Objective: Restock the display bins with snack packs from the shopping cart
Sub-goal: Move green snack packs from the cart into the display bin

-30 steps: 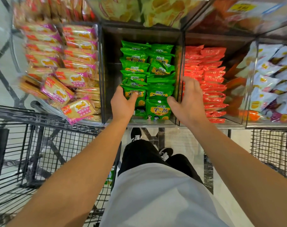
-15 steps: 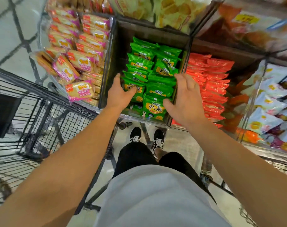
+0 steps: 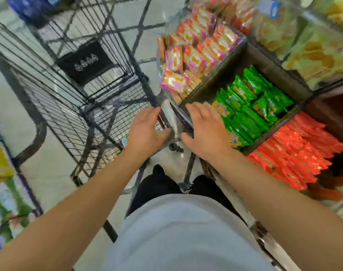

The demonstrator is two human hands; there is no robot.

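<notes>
Both hands have left the green packs: left hand and right hand, empty and loose-fingered, swing toward the cart for more.

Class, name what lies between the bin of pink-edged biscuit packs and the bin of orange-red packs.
The dark-walled bin of green snack packs, seen in the head view.

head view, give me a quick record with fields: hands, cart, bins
left hand: open, holds nothing, over the cart edge
right hand: open, holds nothing, at the near corner of the green bin
shopping cart: black wire, to the left of the bins
green packs: middle bin
pink packs: bin beyond the green
red packs: bin on the right
image: motion-blurred
</notes>
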